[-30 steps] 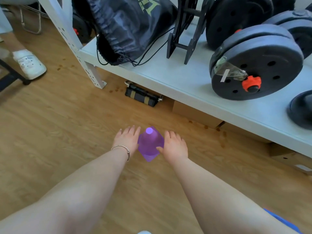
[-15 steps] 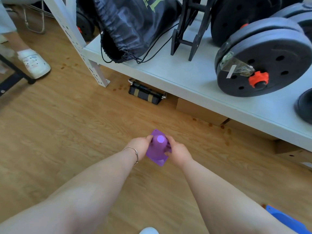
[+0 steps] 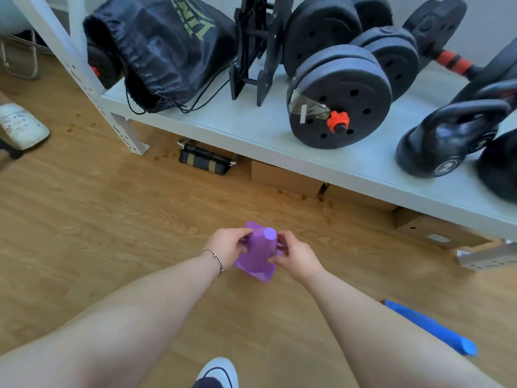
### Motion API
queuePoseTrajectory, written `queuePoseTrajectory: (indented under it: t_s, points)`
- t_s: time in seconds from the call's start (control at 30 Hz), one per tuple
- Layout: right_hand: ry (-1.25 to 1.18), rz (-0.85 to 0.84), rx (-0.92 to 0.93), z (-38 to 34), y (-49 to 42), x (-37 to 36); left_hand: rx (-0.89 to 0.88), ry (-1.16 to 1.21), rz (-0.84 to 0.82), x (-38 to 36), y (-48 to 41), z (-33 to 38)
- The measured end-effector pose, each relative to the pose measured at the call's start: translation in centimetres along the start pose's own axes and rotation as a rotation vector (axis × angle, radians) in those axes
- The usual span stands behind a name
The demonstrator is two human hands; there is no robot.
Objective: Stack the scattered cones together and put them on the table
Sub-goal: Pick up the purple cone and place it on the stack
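1. At the far left edge, on the wooden floor (image 3: 84, 219), a white shoe (image 3: 22, 126) of another person lies near the white shelf leg (image 3: 123, 133)
2. Further in, your left hand (image 3: 229, 245), a thin bracelet (image 3: 214, 257) on its wrist, has its fingers curled and clamped on the left side of the purple cone (image 3: 258, 253)
3. The purple cone sits between both of your hands, above the floor, tip tilted up and away from you, its square base towards you; whether the base touches the floor you cannot tell
4. Your right hand (image 3: 296, 256) grips the cone's right side, thumb and fingers closed on it
5. Below the hands, at the bottom edge, the toe of your own white shoe (image 3: 219, 369) shows
6. To the right, a blue cone (image 3: 430, 329) lies on its side on the floor, well apart from the purple one
7. Above it all runs the low white shelf (image 3: 251, 130), carrying from left to right a black drawstring bag (image 3: 167, 51), a black stand (image 3: 254, 49), dumbbell plates (image 3: 338, 107) with an orange collar, and kettlebells (image 3: 444, 138)
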State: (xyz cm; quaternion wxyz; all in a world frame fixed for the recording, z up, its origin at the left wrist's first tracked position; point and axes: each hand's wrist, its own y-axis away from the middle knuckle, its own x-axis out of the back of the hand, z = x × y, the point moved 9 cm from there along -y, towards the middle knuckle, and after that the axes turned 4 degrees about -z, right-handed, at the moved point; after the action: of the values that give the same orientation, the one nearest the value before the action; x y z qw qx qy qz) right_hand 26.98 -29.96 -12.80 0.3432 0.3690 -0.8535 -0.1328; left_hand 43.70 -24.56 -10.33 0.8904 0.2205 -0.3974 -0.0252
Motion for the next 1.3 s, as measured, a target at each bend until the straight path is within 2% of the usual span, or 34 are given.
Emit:
queuePoseTrajectory:
  t_s: [0.17,0.37,0.53,0.9,1.1,1.3]
  points:
    - [-0.016,0.009,0.050,1.6,4.1,5.8,-0.119,0.008,0.041,-1.2,0.9,6.5]
    - [0.000,0.067,0.108,3.9,9.8,13.0,-0.219,0.106,0.002,-3.3,1.9,14.9]
    - [0.007,0.088,0.122,6.1,15.3,18.3,-0.242,0.141,-0.059,-5.8,3.6,21.6]
    - [-0.080,0.164,0.091,12.7,25.8,25.3,-0.284,0.157,-0.110,-12.0,7.4,33.0]
    - [-0.110,0.185,0.043,16.5,29.1,27.3,-0.318,0.210,-0.143,-15.7,8.0,36.4]
    - [-0.170,0.167,-0.046,21.0,29.2,25.1,-0.312,0.109,-0.217,-20.0,7.0,36.1]
